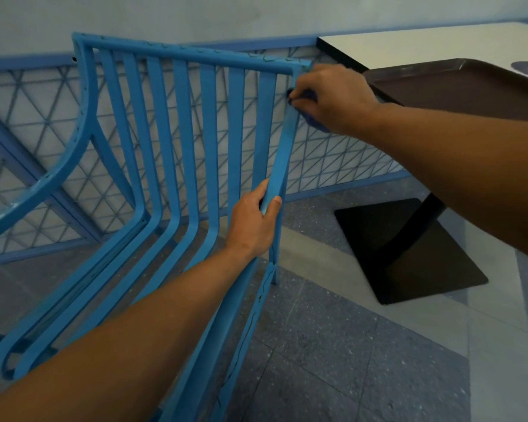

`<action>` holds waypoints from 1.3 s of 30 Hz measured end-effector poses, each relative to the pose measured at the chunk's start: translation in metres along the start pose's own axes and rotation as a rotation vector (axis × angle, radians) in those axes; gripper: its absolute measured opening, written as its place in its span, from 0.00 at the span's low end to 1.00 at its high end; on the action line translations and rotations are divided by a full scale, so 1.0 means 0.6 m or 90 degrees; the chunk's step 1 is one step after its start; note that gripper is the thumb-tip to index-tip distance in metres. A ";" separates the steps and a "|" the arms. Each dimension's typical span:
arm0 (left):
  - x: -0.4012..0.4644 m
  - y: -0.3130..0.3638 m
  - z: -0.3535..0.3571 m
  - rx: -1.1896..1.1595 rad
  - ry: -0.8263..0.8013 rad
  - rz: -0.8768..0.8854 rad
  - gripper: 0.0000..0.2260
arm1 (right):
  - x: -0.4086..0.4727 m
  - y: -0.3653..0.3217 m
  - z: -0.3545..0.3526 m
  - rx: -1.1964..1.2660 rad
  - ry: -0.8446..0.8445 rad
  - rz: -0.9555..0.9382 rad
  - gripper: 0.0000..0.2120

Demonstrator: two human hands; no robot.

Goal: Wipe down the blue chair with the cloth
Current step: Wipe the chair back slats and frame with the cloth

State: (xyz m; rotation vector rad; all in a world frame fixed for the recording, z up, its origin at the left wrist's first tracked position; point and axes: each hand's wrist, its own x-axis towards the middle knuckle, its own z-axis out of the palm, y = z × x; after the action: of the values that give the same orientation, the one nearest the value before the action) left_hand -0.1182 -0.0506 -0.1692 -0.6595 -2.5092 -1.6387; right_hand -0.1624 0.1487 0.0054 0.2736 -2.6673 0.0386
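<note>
The blue slatted metal chair (177, 141) fills the left and middle of the head view, its back facing me. My left hand (253, 217) grips the rightmost upright of the chair back about halfway down, thumb on the outer side. My right hand (329, 95) is up at the top right corner of the back, fingers curled round a dark blue cloth (313, 118). Only a small part of the cloth shows below the fingers, pressed against the upright.
A white table (424, 41) stands at the right with a brown tray (457, 86) on it, close to my right forearm. Its black post and base plate (409, 248) sit on the tiled floor. A blue lattice railing (28, 123) runs behind the chair.
</note>
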 end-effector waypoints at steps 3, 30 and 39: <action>-0.001 0.002 0.000 0.005 0.002 -0.006 0.16 | 0.011 0.001 0.009 0.072 0.099 0.089 0.13; 0.006 0.009 0.007 0.023 0.006 -0.026 0.16 | 0.062 -0.009 0.036 0.326 0.216 0.406 0.10; 0.002 0.025 0.006 0.010 0.022 -0.058 0.18 | -0.054 -0.067 0.133 0.379 0.164 0.429 0.16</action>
State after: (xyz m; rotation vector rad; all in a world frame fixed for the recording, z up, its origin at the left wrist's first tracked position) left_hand -0.1128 -0.0420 -0.1574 -0.5174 -2.5612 -1.6419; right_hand -0.1609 0.1093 -0.0810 -0.4332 -2.3049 1.0047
